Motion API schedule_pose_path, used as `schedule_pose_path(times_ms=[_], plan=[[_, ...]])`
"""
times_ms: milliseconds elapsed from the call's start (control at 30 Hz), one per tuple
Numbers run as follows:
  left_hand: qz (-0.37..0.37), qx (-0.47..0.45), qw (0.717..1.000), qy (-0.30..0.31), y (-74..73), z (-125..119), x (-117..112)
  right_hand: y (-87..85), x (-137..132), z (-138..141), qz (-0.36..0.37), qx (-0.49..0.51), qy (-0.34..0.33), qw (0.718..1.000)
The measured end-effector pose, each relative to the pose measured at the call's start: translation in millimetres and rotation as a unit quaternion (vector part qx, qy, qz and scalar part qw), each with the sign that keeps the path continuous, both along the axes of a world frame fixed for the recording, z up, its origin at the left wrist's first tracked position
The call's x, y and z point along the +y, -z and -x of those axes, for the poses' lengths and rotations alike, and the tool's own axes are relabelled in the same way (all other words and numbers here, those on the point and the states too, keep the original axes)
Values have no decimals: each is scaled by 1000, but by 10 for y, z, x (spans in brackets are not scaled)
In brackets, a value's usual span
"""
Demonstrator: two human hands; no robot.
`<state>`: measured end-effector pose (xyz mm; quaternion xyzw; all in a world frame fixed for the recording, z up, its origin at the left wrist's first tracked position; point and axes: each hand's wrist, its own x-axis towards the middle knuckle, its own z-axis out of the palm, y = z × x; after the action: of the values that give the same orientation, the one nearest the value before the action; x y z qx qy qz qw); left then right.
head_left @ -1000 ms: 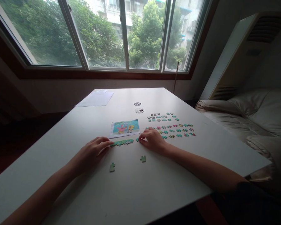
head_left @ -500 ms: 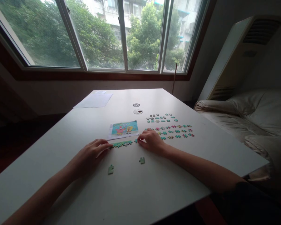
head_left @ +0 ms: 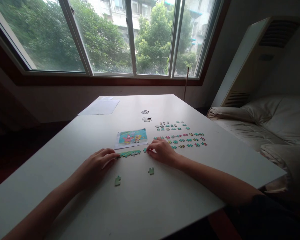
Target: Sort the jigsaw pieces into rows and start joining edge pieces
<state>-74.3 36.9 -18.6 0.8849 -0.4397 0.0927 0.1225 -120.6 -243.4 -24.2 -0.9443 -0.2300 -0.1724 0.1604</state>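
A joined strip of green puzzle pieces [head_left: 130, 153] lies on the white table [head_left: 145, 206], just below a small reference picture [head_left: 131, 137]. My left hand [head_left: 97, 163] lies flat with fingers stretched, its fingertips touching the strip's left end. My right hand [head_left: 162, 150] is curled, its fingertips pinched on a green puzzle piece [head_left: 145, 150] at the strip's right end. Two loose green pieces, one [head_left: 117, 180] and another [head_left: 151, 171], lie nearer to me.
Several loose coloured pieces [head_left: 182, 137] are spread in rows right of the picture. Two round table holes [head_left: 147, 119] and a sheet of paper [head_left: 99, 106] lie farther back. A sofa [head_left: 272, 126] stands to the right, windows beyond the table.
The view shifted slightly between one second ago and now. Both hands stay at the two ends of the green strip with hardly any movement.
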Motion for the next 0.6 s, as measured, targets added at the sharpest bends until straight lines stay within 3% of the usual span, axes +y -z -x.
schedule_pose_path(times_ms=[167,333,600], plan=[[15,-6,1000,3,-1,0,14,-114,-155,-152,-32,3,14,999],[7,-8,1000,-8,-12,7,22,-235,-506,-522,0,61,124,990],[-3,4,1000,-20,-42,20,19,-117,-684,-900,23,95,194,976]])
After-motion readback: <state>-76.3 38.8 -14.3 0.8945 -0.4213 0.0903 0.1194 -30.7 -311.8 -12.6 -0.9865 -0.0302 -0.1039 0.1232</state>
